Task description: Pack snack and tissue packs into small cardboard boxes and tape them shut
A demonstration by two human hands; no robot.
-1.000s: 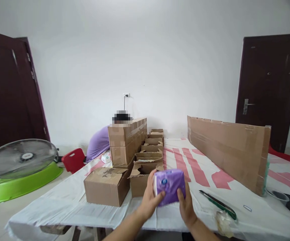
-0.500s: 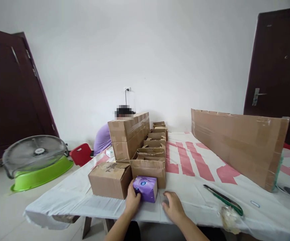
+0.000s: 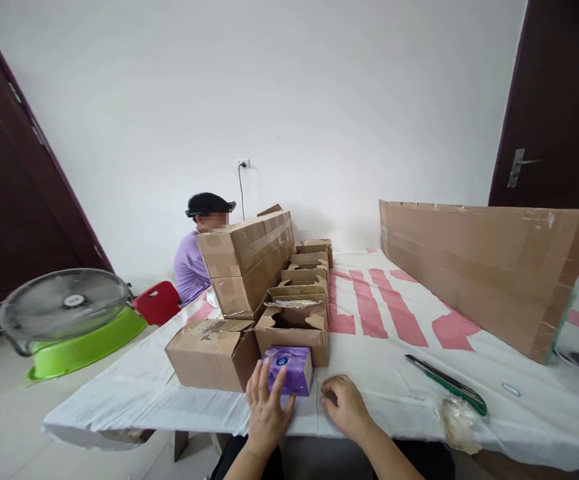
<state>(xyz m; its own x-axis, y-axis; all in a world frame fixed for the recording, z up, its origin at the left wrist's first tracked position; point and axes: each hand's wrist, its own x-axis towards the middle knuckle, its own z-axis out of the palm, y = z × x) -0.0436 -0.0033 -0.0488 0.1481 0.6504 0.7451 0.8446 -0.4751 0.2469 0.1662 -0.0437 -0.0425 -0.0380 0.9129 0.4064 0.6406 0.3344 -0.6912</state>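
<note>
A purple tissue pack [image 3: 294,368] stands on the white table cover, right against the front of an open cardboard box [image 3: 294,327]. My left hand [image 3: 268,407] is in front of its left side with fingers spread; whether the fingertips touch it I cannot tell. To the right of the pack, my right hand [image 3: 348,407] rests on the cover, loosely curled, a gap between thumb and fingers and nothing visible in it. A closed cardboard box [image 3: 209,360] sits left of the pack.
Several open boxes [image 3: 304,275] run back in a row beside taped, stacked cartons [image 3: 222,257]. On the right lie a green utility knife [image 3: 447,385] and crumpled clear tape [image 3: 457,423], below a standing cardboard sheet [image 3: 484,273]. A person in purple [image 3: 191,267] sits behind the cartons.
My left hand has let go of the tissue pack and spread its fingers, drawing back slightly. My right hand stays nearly in place. The view has shifted, and the person's head shows more.
</note>
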